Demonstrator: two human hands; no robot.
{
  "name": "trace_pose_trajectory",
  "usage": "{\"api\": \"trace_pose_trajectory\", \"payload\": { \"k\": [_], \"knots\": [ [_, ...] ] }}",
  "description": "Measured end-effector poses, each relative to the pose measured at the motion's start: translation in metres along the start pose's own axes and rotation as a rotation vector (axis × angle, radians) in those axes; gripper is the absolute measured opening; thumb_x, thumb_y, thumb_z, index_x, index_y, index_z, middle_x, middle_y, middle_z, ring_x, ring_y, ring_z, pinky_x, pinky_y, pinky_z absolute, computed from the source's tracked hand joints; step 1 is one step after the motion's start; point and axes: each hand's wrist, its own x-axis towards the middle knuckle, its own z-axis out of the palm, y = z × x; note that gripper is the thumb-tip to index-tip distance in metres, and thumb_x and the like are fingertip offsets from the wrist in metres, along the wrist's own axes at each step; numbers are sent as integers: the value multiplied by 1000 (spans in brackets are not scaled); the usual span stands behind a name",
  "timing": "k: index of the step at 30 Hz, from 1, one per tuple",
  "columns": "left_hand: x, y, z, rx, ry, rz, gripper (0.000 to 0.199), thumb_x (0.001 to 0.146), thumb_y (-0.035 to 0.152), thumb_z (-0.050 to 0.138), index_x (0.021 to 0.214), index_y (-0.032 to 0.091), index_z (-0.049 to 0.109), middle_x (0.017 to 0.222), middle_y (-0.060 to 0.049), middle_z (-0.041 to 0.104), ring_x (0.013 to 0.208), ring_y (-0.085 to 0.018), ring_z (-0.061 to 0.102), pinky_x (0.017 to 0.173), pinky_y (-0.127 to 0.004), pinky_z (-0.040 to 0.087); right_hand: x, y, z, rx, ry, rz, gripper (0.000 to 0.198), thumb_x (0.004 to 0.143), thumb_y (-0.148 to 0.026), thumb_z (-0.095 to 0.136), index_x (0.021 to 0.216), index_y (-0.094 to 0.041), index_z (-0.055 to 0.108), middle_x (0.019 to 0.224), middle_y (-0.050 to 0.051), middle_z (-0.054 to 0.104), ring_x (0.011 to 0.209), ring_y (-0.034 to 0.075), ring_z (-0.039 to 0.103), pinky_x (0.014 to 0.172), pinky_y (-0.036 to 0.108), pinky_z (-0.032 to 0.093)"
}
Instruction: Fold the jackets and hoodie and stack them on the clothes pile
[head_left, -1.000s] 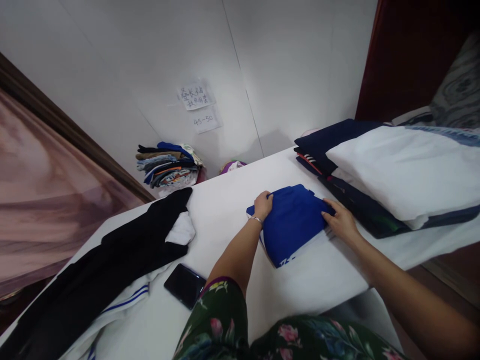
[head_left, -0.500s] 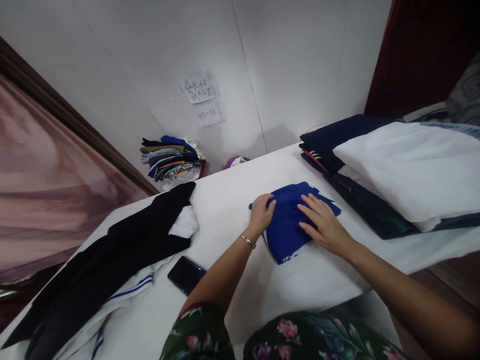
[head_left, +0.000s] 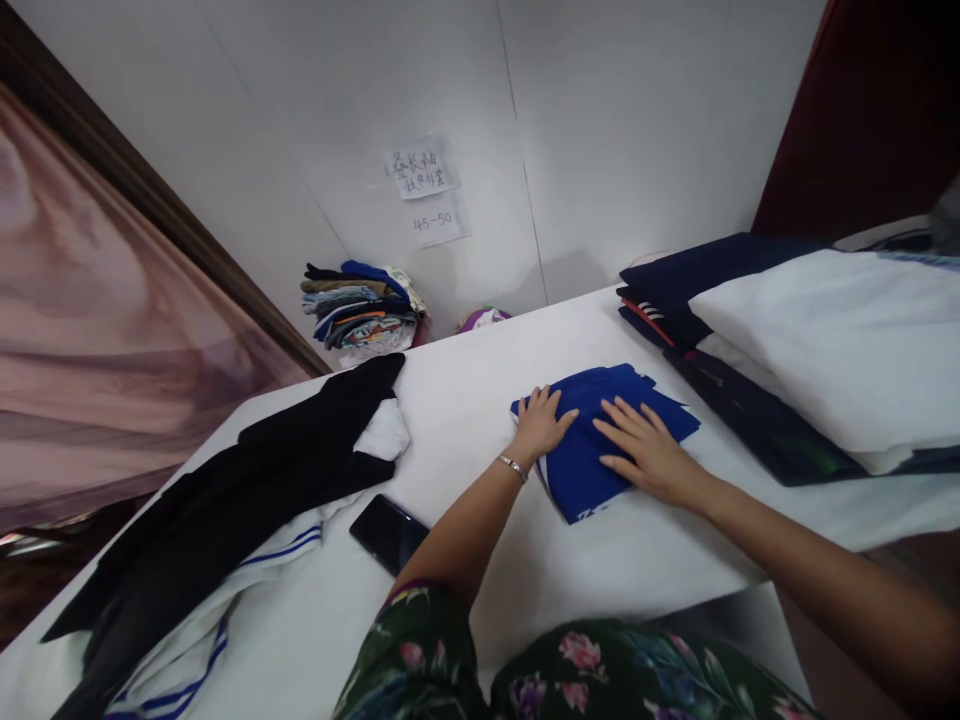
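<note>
Head view: folded blue garment (head_left: 579, 470), on white bench (head_left: 461, 400), under left hand (head_left: 541, 420) and right hand (head_left: 651, 452), spread-fingered, apart, clamped on nothing. Probably light, soft, limp, hardly slippery; best held by opposite edges, supported beneath.

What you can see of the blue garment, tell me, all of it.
The blue garment looks like soft cloth, folded into a flat, uneven shape, pointed at its right end. White shows along its left edge, and white marks at its near corner. It lies on the white table, with the left hand and right hand spread over it.
</note>
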Motion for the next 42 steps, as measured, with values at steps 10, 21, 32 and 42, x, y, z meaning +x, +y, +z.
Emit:
{"api": "trace_pose_trajectory", "payload": {
  "k": [10,21,32,42],
  "knots": [
    [-3,6,26,70,18,-36,71,89,67,30,144,23,39,155,-10,29,145,-30,18,117,-53,5,44,88,20,-8,-224,491,77,88,-67,32,151,-23,26,158,7,21,143,30,24,112,57,24],
    [-35,9,17,16,59,-9,70,90,67,28,146,24,35,156,-7,27,146,-27,15,118,-53,5,42,88,18,13,-246,496,79,87,-69,29,152,-23,24,158,5,19,144,27,20,114,54,25],
    [-39,3,12,-117,140,-106,64,93,61,29,144,23,39,155,-8,29,146,-26,16,118,-50,11,58,81,14,-67,-142,429,76,86,-69,30,146,-22,37,156,11,27,143,36,19,110,65,19],
    [-41,11,30,12,47,-193,78,86,72,29,147,22,33,158,-10,22,146,-31,10,115,-57,12,87,88,34,35,-230,369,71,86,-66,37,142,-23,44,155,9,29,142,32,24,111,60,21]
  ]
}}
